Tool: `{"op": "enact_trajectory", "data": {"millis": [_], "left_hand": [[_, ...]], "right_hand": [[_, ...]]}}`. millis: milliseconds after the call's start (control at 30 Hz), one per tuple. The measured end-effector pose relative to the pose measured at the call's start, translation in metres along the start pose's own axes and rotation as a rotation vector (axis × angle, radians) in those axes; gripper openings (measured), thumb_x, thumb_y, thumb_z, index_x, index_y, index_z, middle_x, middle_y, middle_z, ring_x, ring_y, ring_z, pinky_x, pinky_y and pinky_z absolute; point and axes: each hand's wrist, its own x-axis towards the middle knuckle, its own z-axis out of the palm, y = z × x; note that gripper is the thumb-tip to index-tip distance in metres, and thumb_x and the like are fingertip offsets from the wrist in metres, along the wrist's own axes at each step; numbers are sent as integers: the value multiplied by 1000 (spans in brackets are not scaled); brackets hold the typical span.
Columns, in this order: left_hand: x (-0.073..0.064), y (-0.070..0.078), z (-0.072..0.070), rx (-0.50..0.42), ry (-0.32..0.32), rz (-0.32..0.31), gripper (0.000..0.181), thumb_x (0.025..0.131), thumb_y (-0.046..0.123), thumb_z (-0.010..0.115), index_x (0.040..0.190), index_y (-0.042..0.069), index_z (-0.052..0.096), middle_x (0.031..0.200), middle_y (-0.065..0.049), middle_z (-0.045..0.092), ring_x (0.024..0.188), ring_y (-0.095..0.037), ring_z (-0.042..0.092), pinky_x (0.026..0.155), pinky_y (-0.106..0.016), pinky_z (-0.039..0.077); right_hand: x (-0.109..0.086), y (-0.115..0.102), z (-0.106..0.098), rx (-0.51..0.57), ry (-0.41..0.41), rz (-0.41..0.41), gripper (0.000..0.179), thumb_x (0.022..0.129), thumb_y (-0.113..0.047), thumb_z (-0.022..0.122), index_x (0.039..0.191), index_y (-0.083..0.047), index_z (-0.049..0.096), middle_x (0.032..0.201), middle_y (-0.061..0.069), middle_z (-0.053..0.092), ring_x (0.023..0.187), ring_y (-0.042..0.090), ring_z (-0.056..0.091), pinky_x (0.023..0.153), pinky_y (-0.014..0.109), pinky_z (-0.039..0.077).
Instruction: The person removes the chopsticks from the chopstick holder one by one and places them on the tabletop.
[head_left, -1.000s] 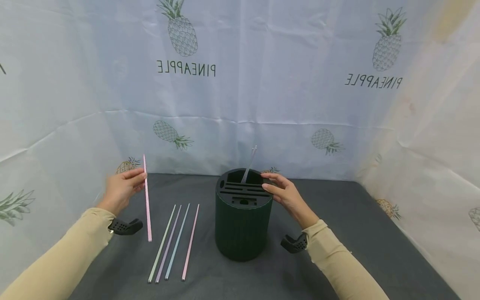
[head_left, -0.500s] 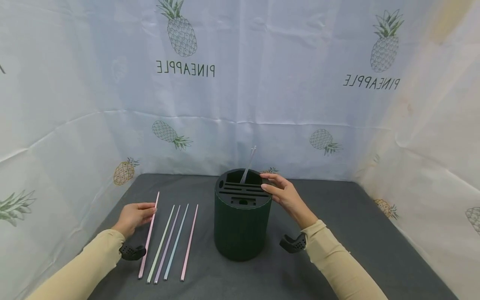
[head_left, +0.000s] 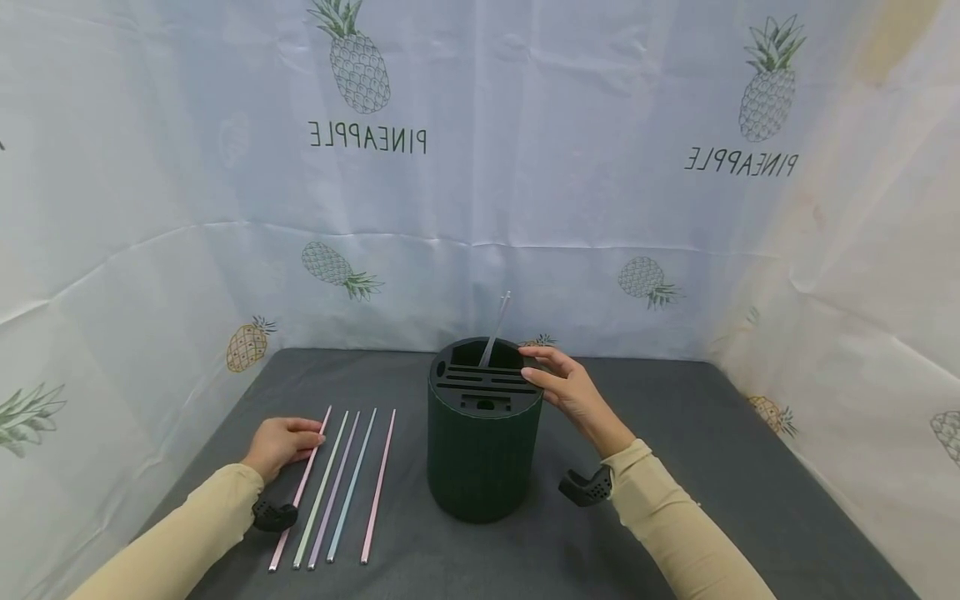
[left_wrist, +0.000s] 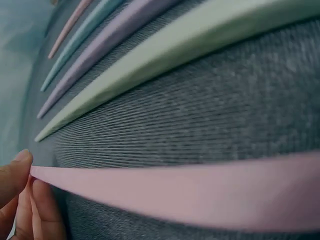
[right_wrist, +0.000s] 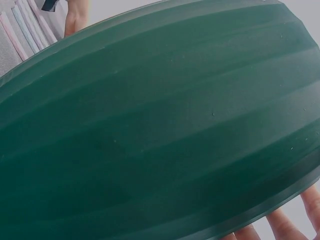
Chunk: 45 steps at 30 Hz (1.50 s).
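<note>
My left hand [head_left: 283, 444] pinches the far, thin end of a pink chopstick [head_left: 305, 475] low over the dark cloth. To its right lie a pale green chopstick [head_left: 322, 490], a purple chopstick [head_left: 335, 490], a blue chopstick [head_left: 352, 484] and a second pink chopstick [head_left: 379, 486], roughly side by side. In the left wrist view, thumb and fingers meet at the pink tip [left_wrist: 45, 172]. My right hand [head_left: 566, 387] holds the top rim of a dark green, ribbed utensil holder [head_left: 483, 467], thumb and fingers over its right edge.
Pale, translucent sticks [head_left: 495, 329] lean in the holder's rear opening; its lid also has slots in front. A dark grey cloth [head_left: 637, 433] covers the table. White curtains [head_left: 570, 192] with pineapple prints close off the back and sides.
My left hand has brought the pink chopstick down from upright in the air to beside the green one, moving toward me and slightly right. My right hand stays on the holder.
</note>
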Motion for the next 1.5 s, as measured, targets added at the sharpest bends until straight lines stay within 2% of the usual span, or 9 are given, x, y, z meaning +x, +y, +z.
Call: {"op": "enact_trajectory", "data": {"millis": [133,433,700,900,1033,1100,1200,1333,1500], "left_hand": [[0,0,4,29,15,-13,36,84,0,72,112,-18,60,91,-13,69,70,-8,64,62,-24,58],[2,0,9,90,57,15,30,79,-2,74,103,-17,65,82,-10,69,63,-7,61,57,-22,56],[2,1,11,115,73,23,27,78,-2,75,100,-15,66,81,-9,68,63,-8,60,56,-21,55],[1,2,8,74,51,11,30,81,0,73,105,-16,63,83,-8,68,65,-7,62,58,-22,56],[-3,11,5,34,12,7,37,88,6,68,117,-15,59,98,-13,69,78,-9,66,69,-27,59],[-4,23,4,1,-24,13,44,92,12,67,125,-13,54,109,-14,68,88,-10,67,79,-31,59],[-6,51,4,-91,-95,31,56,94,22,66,137,-7,46,119,-7,65,97,-5,65,90,-31,56],[-8,104,8,-229,-182,78,64,95,27,64,146,0,37,121,5,58,99,2,60,93,-22,53],[-16,174,23,-282,-247,173,60,96,26,63,146,3,38,135,-5,47,109,-5,57,96,-21,50]], "right_hand": [[-1,0,0,1,1,1,49,95,-29,63,140,-15,49,157,1,27,146,27,24,114,63,24],[-2,0,-2,3,2,1,49,95,-30,63,140,-16,49,157,0,28,145,28,27,114,62,25],[-2,-1,-3,8,5,4,49,95,-29,63,140,-16,49,158,1,27,146,27,23,114,62,24],[-1,-1,-2,10,-3,6,49,95,-29,63,140,-16,49,157,-1,27,147,26,21,114,63,24],[0,0,-1,9,-6,3,49,95,-29,63,140,-16,49,158,0,26,147,27,22,113,63,25],[0,0,-1,6,-8,0,48,95,-28,63,140,-16,49,158,1,26,146,27,22,113,63,25],[0,1,-1,5,-9,-2,48,95,-28,63,140,-16,49,158,2,26,146,27,22,113,63,25],[0,1,-1,6,-8,-5,48,95,-28,63,139,-16,50,157,2,27,145,28,25,113,64,24],[0,1,-1,12,-7,-6,48,95,-28,62,139,-15,49,158,4,26,145,29,26,113,63,24]]}}
